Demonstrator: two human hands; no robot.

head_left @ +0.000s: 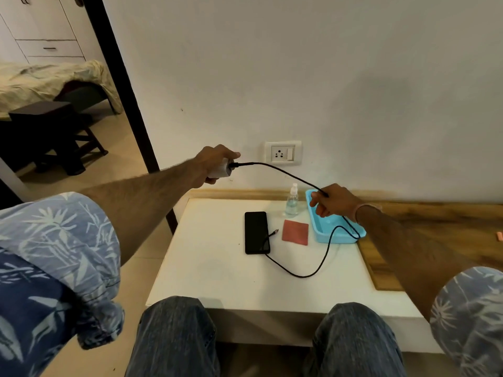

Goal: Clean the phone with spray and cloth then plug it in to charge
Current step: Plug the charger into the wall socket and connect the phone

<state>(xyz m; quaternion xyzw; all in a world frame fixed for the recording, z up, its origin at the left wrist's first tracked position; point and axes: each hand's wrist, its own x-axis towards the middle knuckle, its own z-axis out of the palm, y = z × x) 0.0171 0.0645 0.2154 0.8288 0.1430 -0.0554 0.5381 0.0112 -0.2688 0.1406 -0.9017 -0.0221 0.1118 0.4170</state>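
A black phone point(256, 232) lies screen up on the white table point(217, 278). My left hand point(215, 161) grips a white charger adapter point(221, 170), raised in the air left of the wall socket point(283, 153). A black cable point(302, 273) runs from the adapter to my right hand point(330, 201), which pinches it above the blue tray point(336, 236). From there the cable loops over the table, and its free plug end point(275, 232) lies beside the phone. A small clear spray bottle point(292, 201) stands behind a folded red cloth point(296, 232).
The table stands against a white wall, with a wooden surface point(424, 240) to its right. An open doorway on the left has a dark frame point(128, 102), and beyond it are a bed and a dark stool. My knees sit at the table's near edge.
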